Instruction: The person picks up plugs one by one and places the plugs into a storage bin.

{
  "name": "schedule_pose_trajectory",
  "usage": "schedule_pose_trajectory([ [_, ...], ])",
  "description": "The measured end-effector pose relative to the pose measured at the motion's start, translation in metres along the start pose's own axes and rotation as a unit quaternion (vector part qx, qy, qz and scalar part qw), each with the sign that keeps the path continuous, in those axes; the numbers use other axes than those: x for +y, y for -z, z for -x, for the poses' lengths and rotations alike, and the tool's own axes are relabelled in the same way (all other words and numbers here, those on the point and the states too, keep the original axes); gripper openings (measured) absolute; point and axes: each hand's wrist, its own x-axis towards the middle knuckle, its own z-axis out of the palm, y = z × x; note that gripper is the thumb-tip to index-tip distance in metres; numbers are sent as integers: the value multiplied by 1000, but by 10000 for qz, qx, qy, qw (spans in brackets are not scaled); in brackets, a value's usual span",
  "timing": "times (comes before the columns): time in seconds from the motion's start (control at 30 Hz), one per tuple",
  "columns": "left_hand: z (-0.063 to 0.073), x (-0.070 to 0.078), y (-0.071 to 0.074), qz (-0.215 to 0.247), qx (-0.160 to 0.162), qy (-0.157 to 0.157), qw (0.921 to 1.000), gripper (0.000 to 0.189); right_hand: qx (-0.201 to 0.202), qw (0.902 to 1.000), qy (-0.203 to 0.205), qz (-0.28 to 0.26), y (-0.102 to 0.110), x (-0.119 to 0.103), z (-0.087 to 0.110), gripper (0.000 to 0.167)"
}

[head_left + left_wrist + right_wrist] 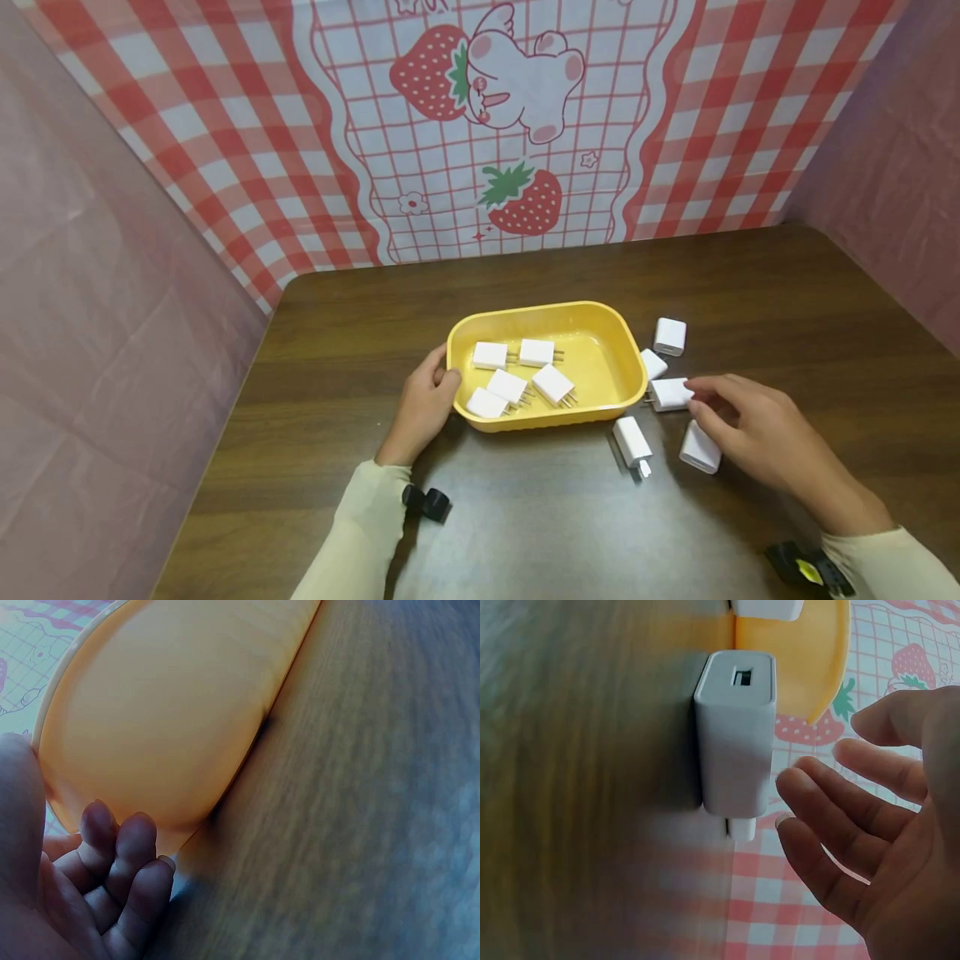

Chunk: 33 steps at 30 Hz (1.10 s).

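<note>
Chargers (669, 394) could skid if the right hand (772, 437), fingers parted, bumps them; left hand (420, 407) grips yellow tray (603, 367).

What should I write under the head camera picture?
Left hand holds the yellow tray; right hand beside white chargers.

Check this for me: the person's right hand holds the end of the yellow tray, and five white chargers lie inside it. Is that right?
Not quite: it is the left hand that holds the end of the yellow tray, as the head view shows. Five white chargers do lie inside it.
</note>
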Motion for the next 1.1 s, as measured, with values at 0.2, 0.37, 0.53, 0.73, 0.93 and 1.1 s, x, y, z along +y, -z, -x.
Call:
schedule_pose_trajectory([
  [0.2, 0, 0, 0, 39, 1, 28, 10000, 54, -357, 9993, -104, 94, 2, 4, 2, 33],
  [0.37, 2, 0, 0, 69, -3, 78, 9999, 53, -999, 9937, -467, 178, 4, 3, 4, 43],
  [0.53, 3, 0, 2, 28, 105, 53, 9999, 53, -1828, 9786, -847, 418, 9, 3, 5, 63],
  [0.73, 2, 3, 3, -50, 101, -26, 9999, 53, -2070, 9723, -878, 646, 14, 2, 10, 68],
  [0.93, 1, 3, 2, -40, 29, 22, 10000, 51, -1945, 9756, -774, 665, 11, 0, 17, 64],
  [1.1, 1, 2, 1, 9, -14, 75, 10000, 51, -1862, 9772, -743, 705, 8, -3, 20, 59],
])
